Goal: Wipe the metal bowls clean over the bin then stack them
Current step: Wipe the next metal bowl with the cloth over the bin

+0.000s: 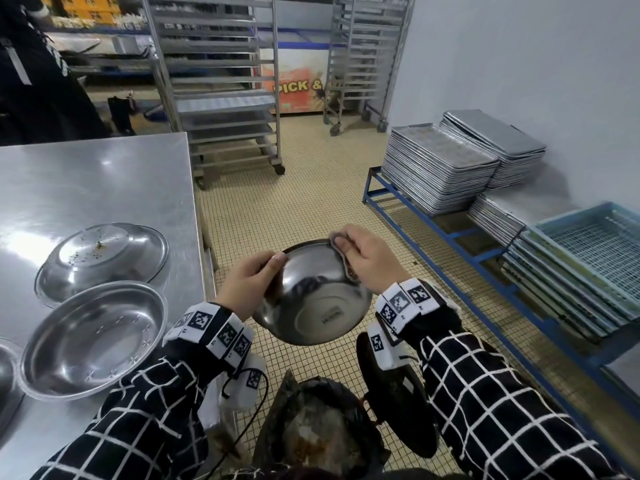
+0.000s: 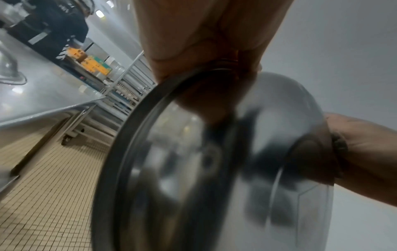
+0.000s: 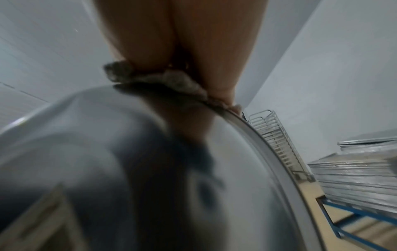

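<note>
Round metal bowl's (image 1: 313, 299) inside facing away, hidden; grey cloth (image 1: 337, 244) mostly covered under right hand (image 1: 367, 261); both wrist views blurring.

cloth (image 3: 171, 81) against bowl (image 3: 150, 169) rim

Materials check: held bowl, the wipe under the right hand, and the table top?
Held bowl: polished metal, likely stainless steel; mirror-like reflections of hands and sleeves, stamped flat base.
Wipe: grey, fuzzy fabric, probably a worn cloth or scouring pad; lumpy, frayed edge pressed on the rim by the right hand.
Table top: brushed sheet metal, apparently stainless; soft glare and fine scratches.
</note>
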{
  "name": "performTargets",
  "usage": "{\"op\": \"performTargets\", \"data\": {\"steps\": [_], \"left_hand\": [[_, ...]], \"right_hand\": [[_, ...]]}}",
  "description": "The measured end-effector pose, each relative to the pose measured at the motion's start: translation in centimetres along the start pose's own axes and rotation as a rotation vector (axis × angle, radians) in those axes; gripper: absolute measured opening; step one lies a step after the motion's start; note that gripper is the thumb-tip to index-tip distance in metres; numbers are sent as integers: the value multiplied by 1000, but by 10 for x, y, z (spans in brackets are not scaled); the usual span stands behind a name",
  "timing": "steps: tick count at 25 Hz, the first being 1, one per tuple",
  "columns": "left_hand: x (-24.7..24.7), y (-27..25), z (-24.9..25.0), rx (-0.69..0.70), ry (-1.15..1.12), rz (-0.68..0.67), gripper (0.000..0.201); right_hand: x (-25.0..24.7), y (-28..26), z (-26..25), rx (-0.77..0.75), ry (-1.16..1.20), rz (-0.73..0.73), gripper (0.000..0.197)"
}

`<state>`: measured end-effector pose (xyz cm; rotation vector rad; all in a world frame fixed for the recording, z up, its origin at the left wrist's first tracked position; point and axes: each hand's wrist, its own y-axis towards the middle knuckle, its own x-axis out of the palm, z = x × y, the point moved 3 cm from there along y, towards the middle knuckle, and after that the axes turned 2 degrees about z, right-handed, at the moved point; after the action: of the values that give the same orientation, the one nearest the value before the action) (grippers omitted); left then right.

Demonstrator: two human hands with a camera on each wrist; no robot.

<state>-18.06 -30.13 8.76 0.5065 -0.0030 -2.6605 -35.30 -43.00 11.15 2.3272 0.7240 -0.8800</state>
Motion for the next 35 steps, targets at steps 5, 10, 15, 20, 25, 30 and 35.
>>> {"op": "performTargets", "data": {"steps": [5,10,15,20,25,30,35], "left_hand": [[4,-1,0,-62,-44,149,30],[-6,-3,1,-114,-143,238,30],[-12,-4,1,-146,-150,295,31],[0,-9,4,-57,22,219,39],[-9,-10,-4,-119,-172,255,30],[-11,-12,-26,-162,-275,252,24],[-11,-11,-30,-72,-218,64,15]], "right_hand": [[44,-27,-36,-218,-221,313,34],[61,-44,-18,87,22,462,43],[70,-57,-14,198,91,450,53],[78,-40,-40,-24,-201,436,53],[67,-51,6,453,264,531,59],[74,-75,41,757,763,464,35],[23,-61,27,493,375,300,37]]}}
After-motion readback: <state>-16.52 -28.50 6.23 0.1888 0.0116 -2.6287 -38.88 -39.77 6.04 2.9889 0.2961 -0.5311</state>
